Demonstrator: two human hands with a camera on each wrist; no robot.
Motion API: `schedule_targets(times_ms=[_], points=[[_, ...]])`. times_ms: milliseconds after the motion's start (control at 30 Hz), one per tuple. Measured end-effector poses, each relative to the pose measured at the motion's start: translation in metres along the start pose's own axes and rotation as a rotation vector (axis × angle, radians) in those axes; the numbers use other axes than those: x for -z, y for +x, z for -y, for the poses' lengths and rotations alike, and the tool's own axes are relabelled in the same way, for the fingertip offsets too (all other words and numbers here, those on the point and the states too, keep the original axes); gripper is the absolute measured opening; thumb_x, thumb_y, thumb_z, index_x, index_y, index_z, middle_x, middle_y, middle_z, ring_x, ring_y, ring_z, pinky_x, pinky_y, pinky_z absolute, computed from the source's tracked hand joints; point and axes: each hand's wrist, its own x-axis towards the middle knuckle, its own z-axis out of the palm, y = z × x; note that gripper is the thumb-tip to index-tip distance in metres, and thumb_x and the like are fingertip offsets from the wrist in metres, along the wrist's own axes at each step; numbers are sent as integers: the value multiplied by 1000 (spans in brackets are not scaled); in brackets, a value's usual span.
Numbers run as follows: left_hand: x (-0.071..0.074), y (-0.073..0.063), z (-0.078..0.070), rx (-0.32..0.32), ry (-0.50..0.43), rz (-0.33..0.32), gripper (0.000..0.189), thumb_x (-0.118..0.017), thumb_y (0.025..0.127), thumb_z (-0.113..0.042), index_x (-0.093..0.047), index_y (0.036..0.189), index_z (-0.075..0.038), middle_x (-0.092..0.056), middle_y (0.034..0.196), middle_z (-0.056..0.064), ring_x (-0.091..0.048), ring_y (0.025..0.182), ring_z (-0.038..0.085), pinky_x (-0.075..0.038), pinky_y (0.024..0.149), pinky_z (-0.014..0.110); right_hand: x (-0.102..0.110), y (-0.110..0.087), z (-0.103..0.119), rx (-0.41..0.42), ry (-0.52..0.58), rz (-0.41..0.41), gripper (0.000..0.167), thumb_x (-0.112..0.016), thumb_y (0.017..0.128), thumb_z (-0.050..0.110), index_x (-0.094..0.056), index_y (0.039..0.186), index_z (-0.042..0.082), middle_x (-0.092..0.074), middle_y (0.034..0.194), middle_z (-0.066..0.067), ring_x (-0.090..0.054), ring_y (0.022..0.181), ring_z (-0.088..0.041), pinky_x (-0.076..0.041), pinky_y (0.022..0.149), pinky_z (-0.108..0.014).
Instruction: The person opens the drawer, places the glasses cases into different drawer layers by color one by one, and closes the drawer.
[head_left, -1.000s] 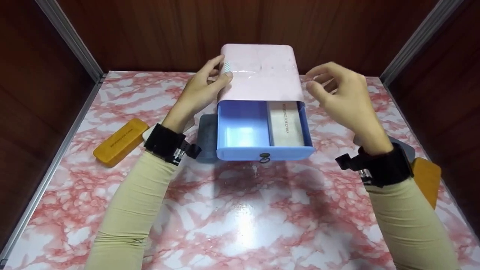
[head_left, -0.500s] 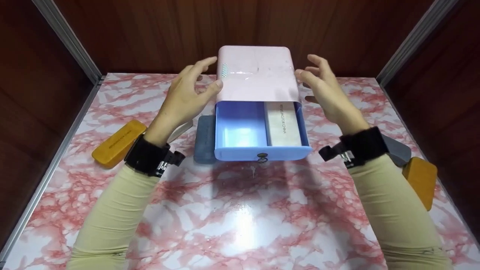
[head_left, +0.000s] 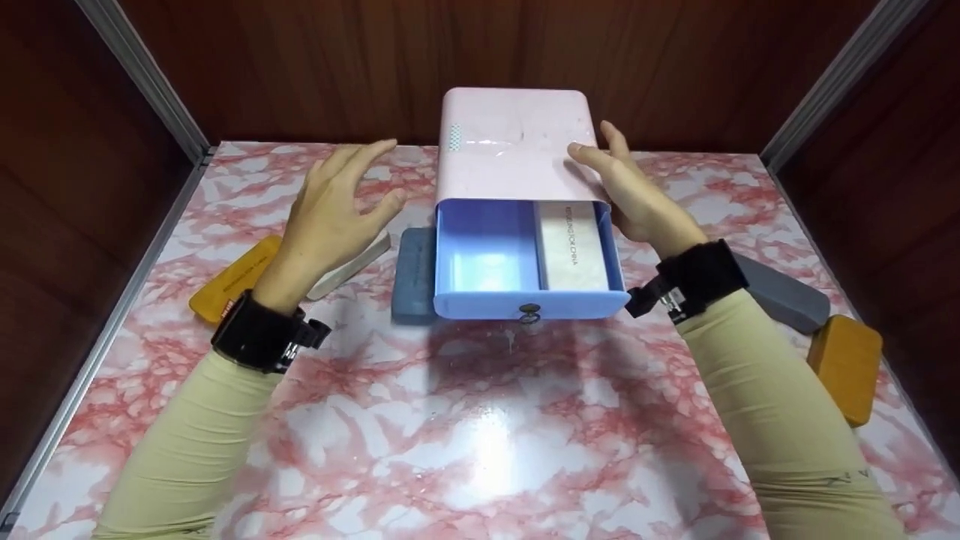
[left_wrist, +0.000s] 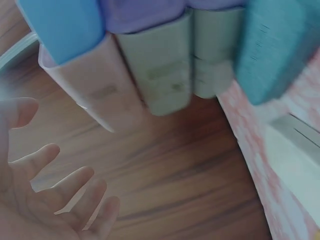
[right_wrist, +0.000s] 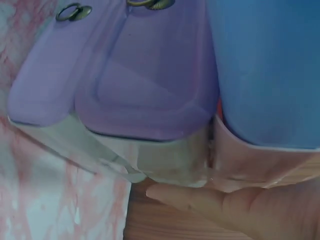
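A pink box with its blue drawer pulled out tops a small stack of drawer units. Inside the drawer's right compartment lies a cream case with printed lettering. My right hand rests against the pink box's right side, thumb on its top; in the right wrist view a straight finger lies along the stack's side. To the left of the box and apart from it, my left hand hovers with fingers spread. The left wrist view shows that hand holding nothing.
Purple drawers sit under the blue one. On the marbled table lie a blue case, a white case and a yellow case at left. A grey case and another yellow case lie right. Wooden walls enclose the table.
My left hand has left the pink box's left side and moved away leftward. My right hand has come in from the right and now touches the box. The drawer stays out.
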Motion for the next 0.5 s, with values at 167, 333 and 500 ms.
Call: schedule_targets(times_ms=[167, 333, 500], points=[[-2, -7, 23, 38, 73, 3, 62, -66, 100, -43, -53, 158, -27, -52, 158, 15, -42, 146, 43, -34, 119, 66, -2, 2, -4, 22, -66, 1, 99, -61, 101, 42, 11, 170, 36, -13, 173, -11, -50, 134, -31, -51, 104, -43], [-2, -12, 48, 75, 124, 23, 63, -67, 100, -40, -52, 158, -23, -51, 157, 19, -41, 146, 46, -32, 120, 66, -1, 3, -4, 58, -115, 12, 97, -59, 102, 42, 10, 170, 33, -14, 172, -14, -55, 127, -30, -56, 95, -40], [-3, -19, 70, 118, 169, 55, 69, -70, 97, -42, -49, 160, -26, -51, 156, 20, -44, 140, 47, -36, 113, 67, -1, 3, -6, 82, -123, 9, 96, -60, 103, 41, 7, 170, 31, -22, 168, -16, -62, 116, -27, -60, 86, -34]])
